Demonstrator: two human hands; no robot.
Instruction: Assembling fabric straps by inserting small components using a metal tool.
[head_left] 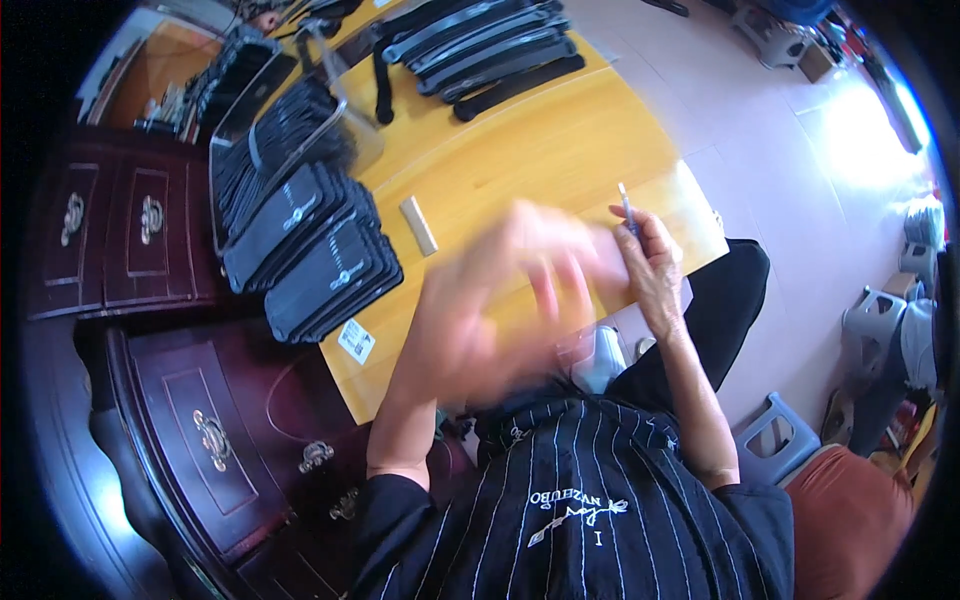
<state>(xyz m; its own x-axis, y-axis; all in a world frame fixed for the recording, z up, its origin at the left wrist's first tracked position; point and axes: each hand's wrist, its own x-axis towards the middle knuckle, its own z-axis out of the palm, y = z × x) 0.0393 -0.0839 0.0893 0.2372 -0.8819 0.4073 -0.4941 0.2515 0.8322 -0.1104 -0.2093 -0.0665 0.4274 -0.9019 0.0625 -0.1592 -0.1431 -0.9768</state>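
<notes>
Smeared by motion, my left hand [500, 300] is raised over the near part of the yellow wooden table [520, 160]; its fingers do not show clearly. At the table's right side my right hand [652, 262] is closed, with a slim pale pen-like stick [626, 204] standing up between thumb and fingers. A blurred pale patch lies between the two hands, and I cannot make out what it is. To the left of my left hand are two stacks of flat black straps [335, 270] with light printing. A short light wooden strip [419, 226] lies beyond it.
A clear plastic bin [345, 110] full of black straps stands at the left. More black and grey straps [480, 50] lie in rows at the far edge. A white label [356, 341] is at the near left corner. Dark red drawers [215, 440] flank the table; a grey-blue plastic stool [775, 440] stands right.
</notes>
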